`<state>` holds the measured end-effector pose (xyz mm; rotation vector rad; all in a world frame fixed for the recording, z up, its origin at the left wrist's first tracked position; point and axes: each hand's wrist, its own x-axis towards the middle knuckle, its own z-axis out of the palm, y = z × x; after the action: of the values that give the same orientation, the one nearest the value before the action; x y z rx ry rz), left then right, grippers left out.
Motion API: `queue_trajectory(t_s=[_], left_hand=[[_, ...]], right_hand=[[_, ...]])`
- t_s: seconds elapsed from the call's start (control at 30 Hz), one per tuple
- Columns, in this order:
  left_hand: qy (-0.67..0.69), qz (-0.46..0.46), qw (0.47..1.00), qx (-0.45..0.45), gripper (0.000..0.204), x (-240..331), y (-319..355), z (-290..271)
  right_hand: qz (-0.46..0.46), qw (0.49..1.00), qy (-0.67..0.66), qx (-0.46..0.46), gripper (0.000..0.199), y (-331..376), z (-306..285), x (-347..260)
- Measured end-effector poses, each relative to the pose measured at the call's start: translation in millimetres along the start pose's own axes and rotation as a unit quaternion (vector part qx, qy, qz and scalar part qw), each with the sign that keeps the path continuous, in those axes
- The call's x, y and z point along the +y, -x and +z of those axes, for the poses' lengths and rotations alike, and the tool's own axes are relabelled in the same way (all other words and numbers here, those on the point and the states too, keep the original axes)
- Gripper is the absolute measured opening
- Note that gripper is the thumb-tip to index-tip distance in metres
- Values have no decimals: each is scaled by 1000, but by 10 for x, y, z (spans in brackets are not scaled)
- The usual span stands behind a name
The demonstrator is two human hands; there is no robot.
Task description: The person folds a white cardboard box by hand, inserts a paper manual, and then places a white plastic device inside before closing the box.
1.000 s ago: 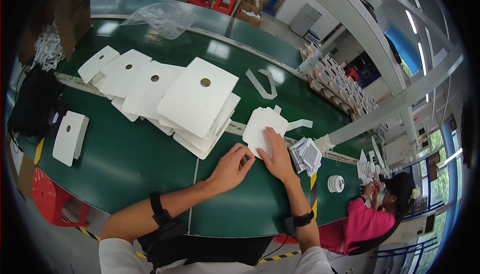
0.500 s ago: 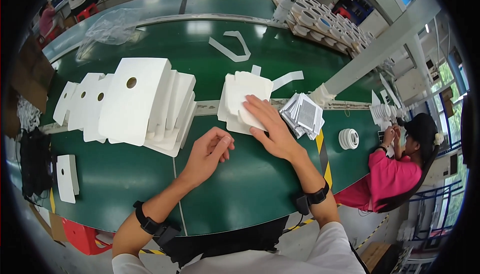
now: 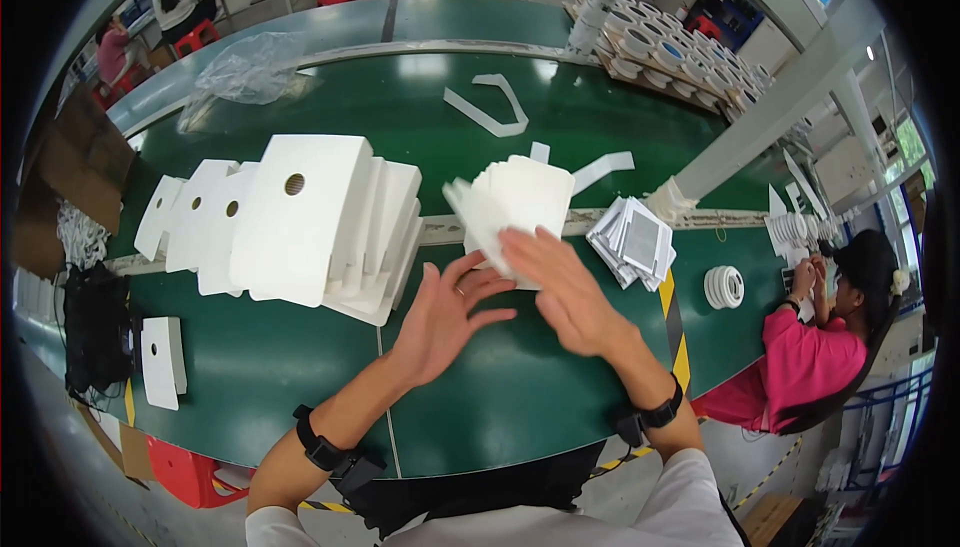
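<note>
A stack of white cards (image 3: 530,192) lies before me on the green table. One white card (image 3: 468,209), smeared by motion, sticks out tilted from the stack's left side. My right hand (image 3: 570,292) reaches over the near edge of the stack, its fingers stretched out against that card; the thumb is hidden. Just to the left, my left hand (image 3: 448,312) has its fingers spread and holds nothing; its fingertips are close to the card's lower edge, and I cannot tell if they touch. Right of the stack is a pile of grey-and-white printed cards (image 3: 632,242).
Large white folded boxes (image 3: 300,217) with round holes stand in a leaning row at left. A smaller white box (image 3: 160,362) lies nearer. White rings (image 3: 724,287) sit at right, near a co-worker in pink (image 3: 815,357). Paper strips (image 3: 490,112) and a clear plastic bag (image 3: 245,72) lie farther back.
My right hand has shifted from lying flat on the stack, and a card now slides out leftward. The left hand has uncurled and moved toward the stack. The whole view has shifted slightly.
</note>
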<state>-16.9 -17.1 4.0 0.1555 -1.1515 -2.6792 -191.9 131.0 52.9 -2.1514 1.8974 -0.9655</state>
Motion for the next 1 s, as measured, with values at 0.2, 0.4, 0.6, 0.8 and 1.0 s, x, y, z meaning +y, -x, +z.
queue_trajectory(t_s=[0.2,0.4,0.6,0.8,1.0], left_hand=[[154,-77,982,-73,100,96,85,-25],[2,-167,975,-145,96,-77,209,-138],[-17,-208,962,-178,101,-13,199,-77],[-100,-146,973,-145,90,-26,124,96],[-59,-134,989,29,71,91,88,173]], right_hand=[[-43,993,-91,-67,50,-17,135,-415],[44,994,4,101,53,60,221,-277],[76,994,-18,78,43,16,101,-418],[66,988,-137,14,32,219,-80,-186],[68,974,-63,207,54,107,186,-73]])
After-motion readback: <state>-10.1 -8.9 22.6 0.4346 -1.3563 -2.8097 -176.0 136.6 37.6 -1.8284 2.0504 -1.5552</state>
